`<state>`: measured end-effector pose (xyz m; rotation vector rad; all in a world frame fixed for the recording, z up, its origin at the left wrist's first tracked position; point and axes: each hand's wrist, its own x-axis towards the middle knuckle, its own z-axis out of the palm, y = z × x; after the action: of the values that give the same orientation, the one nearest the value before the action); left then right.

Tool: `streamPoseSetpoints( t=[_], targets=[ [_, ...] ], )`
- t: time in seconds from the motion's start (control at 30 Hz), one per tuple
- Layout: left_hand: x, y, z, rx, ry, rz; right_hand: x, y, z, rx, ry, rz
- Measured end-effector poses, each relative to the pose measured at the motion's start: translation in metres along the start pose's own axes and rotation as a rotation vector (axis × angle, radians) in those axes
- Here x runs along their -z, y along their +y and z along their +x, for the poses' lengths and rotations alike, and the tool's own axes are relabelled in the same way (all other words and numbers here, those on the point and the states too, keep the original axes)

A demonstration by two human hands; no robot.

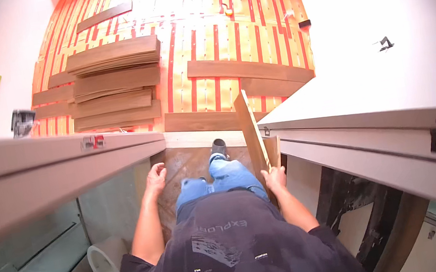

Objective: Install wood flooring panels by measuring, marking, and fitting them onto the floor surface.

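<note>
My right hand is closed on the near end of a narrow wood floor plank, which slants up and forward through the doorway. Against that plank, just right of it, is a shorter piece of wood; I cannot tell whether the hand grips it too. My left hand hangs beside my left leg near the door frame, fingers loosely curled and apart, with nothing in it. One dark shoe is at the pale threshold strip.
Beyond the doorway, stacked planks lie left on orange, red-striped floor sheeting. Loose planks lie to the right. Door frames flank me. A toilet stands low left, and dark boards lean low right.
</note>
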<state>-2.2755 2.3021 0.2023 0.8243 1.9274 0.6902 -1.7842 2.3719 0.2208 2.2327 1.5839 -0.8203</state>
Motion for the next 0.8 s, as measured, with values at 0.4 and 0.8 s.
streamPoseSetpoints(
  t=[0.4,0.8],
  targets=[
    [-0.014,-0.038,0.076,0.472,-0.117,0.222,0.165,-0.136,0.201,0.099,0.034,-0.032],
    [0.041,0.216,0.510,-0.003,-0.009,0.228,0.266,-0.264,0.383,-0.072,0.087,-0.087]
  ],
)
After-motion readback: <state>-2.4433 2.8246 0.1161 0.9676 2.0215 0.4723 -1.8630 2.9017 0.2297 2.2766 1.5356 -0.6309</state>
